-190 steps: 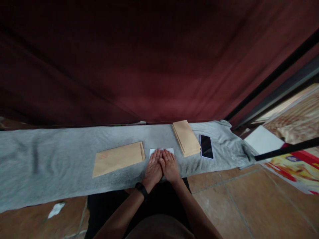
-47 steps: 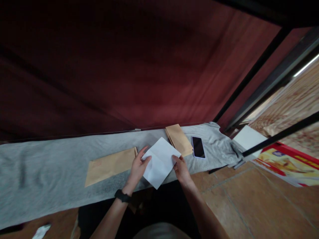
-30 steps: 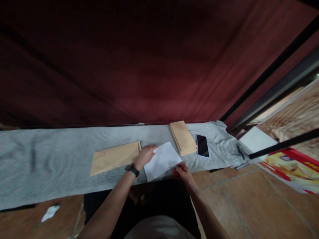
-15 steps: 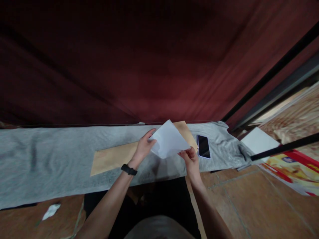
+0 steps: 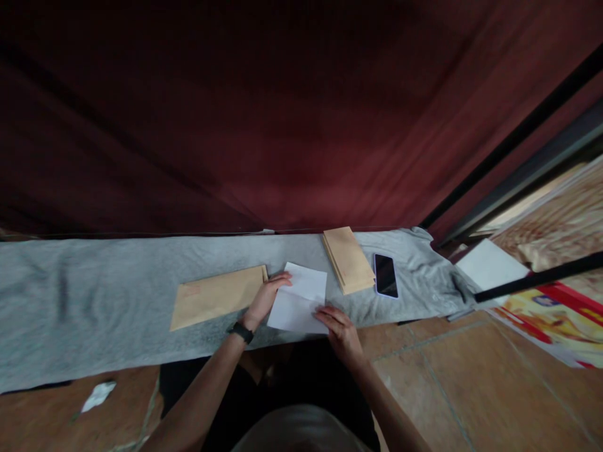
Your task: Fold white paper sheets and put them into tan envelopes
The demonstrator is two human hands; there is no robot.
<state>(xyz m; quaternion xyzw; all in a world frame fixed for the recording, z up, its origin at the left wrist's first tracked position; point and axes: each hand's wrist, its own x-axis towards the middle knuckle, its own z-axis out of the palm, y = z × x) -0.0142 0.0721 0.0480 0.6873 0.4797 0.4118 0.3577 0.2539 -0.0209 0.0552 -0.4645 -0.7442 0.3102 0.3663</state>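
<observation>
A white sheet of paper (image 5: pixel 301 301) with a crease across its middle is low over the grey cloth, in front of me. My left hand (image 5: pixel 267 296), with a black band at the wrist, holds the paper by its left edge, fingers closed over it. At the lower right edge, my right hand (image 5: pixel 340 326) has the paper between its thumb and fingers; the thumb is partly hidden. A brown envelope (image 5: pixel 217 298) lies just left of my left hand. Up and to the right of the paper rests a stack of brown envelopes (image 5: pixel 348 260).
A phone (image 5: pixel 386 276) lies right of the envelope stack on the grey cloth (image 5: pixel 117 295). Behind stands a dark red curtain-like surface (image 5: pixel 292 144). On the tiled floor are a crumpled white scrap (image 5: pixel 98 397) at left and a colourful printed box (image 5: pixel 556 320) at right.
The paper has come down and left, towards me, turning from a tilted diamond to nearly square-on, with its crease now showing. Both hands moved with it, uncovering the envelope stack.
</observation>
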